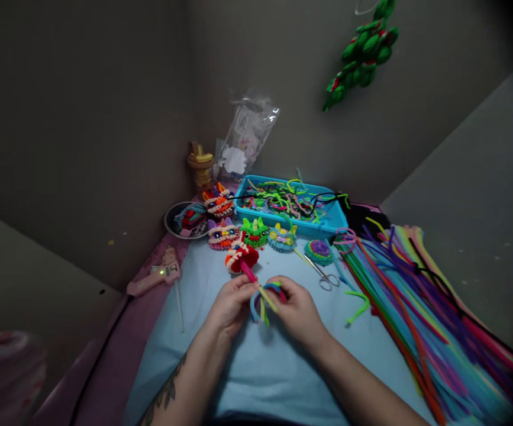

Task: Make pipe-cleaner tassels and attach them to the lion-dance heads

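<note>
Pinching a bunch of fuzzy sticks (263,302) between the left hand (232,305) and the right hand (298,310), both clamped on it, one from each side. Held just above the blue surface (260,373), with a red fuzzy piece (241,257) just behind.

Could spring open and come undone if one pinch goes loose. Could poke a finger on a wire end. Could bump the scissors (322,277) lying near the right hand, or brush the glue gun (156,278) off to the left, its small light glowing.

Farther back, a blue tray (309,229) full of cut fuzzy bits in many colours. Beside it, a dark round bowl (168,220) with a few bright fuzzy pieces inside. By the wall, a clear bag (249,127) with something white in it, too blurry to tell what.
</note>
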`<action>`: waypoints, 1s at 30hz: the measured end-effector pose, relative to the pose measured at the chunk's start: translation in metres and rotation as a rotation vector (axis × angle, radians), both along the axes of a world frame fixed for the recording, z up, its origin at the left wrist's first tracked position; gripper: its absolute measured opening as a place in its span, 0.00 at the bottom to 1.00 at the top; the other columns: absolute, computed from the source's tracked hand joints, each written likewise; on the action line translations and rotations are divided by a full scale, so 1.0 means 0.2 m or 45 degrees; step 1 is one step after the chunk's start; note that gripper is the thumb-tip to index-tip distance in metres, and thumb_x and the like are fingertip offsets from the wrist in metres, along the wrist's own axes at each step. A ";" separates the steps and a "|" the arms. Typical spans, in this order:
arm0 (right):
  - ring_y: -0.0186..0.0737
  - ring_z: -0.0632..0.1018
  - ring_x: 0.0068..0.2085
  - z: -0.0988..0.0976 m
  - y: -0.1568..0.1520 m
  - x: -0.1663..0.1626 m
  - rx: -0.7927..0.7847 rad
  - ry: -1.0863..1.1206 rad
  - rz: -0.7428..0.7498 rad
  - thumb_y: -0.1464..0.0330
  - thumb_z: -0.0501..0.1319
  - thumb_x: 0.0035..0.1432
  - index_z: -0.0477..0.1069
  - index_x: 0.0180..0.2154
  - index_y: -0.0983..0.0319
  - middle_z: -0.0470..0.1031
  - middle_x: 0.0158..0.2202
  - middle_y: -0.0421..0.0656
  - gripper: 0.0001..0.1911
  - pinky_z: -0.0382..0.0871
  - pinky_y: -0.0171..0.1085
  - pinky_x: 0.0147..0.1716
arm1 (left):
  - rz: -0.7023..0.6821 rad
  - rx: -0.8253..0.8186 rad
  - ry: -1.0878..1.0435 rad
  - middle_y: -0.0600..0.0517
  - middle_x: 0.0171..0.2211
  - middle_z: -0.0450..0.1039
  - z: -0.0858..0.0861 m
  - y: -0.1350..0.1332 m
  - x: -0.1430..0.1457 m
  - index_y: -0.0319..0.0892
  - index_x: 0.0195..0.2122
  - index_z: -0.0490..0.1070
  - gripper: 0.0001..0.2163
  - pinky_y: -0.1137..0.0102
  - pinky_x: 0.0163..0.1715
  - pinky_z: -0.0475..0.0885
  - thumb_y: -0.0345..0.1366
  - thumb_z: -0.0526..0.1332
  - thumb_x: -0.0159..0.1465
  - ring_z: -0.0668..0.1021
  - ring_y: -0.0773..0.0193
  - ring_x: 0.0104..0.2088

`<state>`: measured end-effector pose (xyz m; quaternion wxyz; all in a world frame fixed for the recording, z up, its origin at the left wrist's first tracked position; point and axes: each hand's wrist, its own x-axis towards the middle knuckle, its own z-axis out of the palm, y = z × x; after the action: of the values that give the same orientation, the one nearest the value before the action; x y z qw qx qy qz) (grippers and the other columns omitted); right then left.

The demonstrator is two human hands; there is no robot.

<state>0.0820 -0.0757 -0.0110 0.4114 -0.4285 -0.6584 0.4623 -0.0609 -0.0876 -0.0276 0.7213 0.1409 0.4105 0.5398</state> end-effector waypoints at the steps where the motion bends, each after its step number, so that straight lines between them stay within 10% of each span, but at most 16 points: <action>1: 0.36 0.71 0.30 0.02 0.02 0.03 0.231 -0.141 0.129 0.66 0.59 0.58 0.70 0.29 0.63 0.72 0.27 0.42 0.07 0.66 0.34 0.31 | -0.015 -0.005 0.010 0.52 0.20 0.74 0.00 0.00 -0.01 0.35 0.27 0.73 0.16 0.74 0.24 0.66 0.32 0.76 0.38 0.73 0.70 0.20; 5: 0.39 0.72 0.34 0.14 0.11 0.08 0.816 -0.649 0.582 0.72 0.50 0.63 0.70 0.33 0.63 0.72 0.31 0.45 0.11 0.66 0.36 0.33 | -0.152 0.019 0.078 0.50 0.20 0.74 0.00 -0.01 -0.03 0.33 0.26 0.75 0.14 0.74 0.25 0.65 0.31 0.74 0.39 0.74 0.68 0.21; 10: 0.40 0.72 0.36 0.19 0.14 0.07 0.793 -0.775 0.646 0.74 0.51 0.62 0.71 0.33 0.62 0.73 0.32 0.45 0.11 0.67 0.37 0.36 | -0.125 0.058 0.031 0.49 0.22 0.75 0.01 0.00 -0.03 0.32 0.27 0.74 0.14 0.73 0.28 0.67 0.30 0.74 0.41 0.75 0.67 0.23; 15: 0.44 0.73 0.46 0.02 0.03 0.02 -0.045 0.057 -0.068 0.66 0.66 0.48 0.64 0.50 0.59 0.70 0.49 0.48 0.26 0.69 0.40 0.41 | -0.029 0.043 -0.145 0.52 0.23 0.75 -0.01 0.01 -0.02 0.37 0.31 0.72 0.15 0.73 0.25 0.67 0.28 0.73 0.43 0.74 0.69 0.21; 18: 0.41 0.76 0.38 -0.05 -0.04 -0.03 -0.599 0.525 -0.075 0.60 0.70 0.44 0.69 0.43 0.61 0.74 0.39 0.45 0.25 0.68 0.38 0.37 | -0.031 0.056 -0.190 0.54 0.22 0.73 -0.02 0.01 -0.01 0.38 0.31 0.70 0.17 0.74 0.23 0.66 0.25 0.73 0.41 0.74 0.68 0.20; 23: 0.31 0.69 0.24 -0.01 -0.07 -0.11 -0.772 0.754 -0.131 0.60 0.73 0.40 0.72 0.28 0.64 0.71 0.22 0.38 0.18 0.61 0.31 0.25 | 0.033 0.086 -0.142 0.57 0.21 0.71 -0.01 0.01 0.01 0.38 0.30 0.69 0.18 0.77 0.25 0.66 0.27 0.75 0.41 0.72 0.73 0.21; 30: 0.32 0.71 0.25 0.04 -0.07 -0.15 -0.958 0.886 -0.254 0.62 0.77 0.31 0.75 0.28 0.65 0.74 0.23 0.40 0.21 0.63 0.31 0.24 | 0.067 0.120 -0.075 0.56 0.22 0.71 -0.03 0.01 0.02 0.37 0.29 0.70 0.18 0.77 0.25 0.65 0.33 0.76 0.42 0.72 0.73 0.21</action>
<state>0.0525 -0.0896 -0.0035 0.4654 -0.4283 -0.2273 0.7405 -0.0577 -0.0857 -0.0332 0.7112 0.1478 0.3666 0.5813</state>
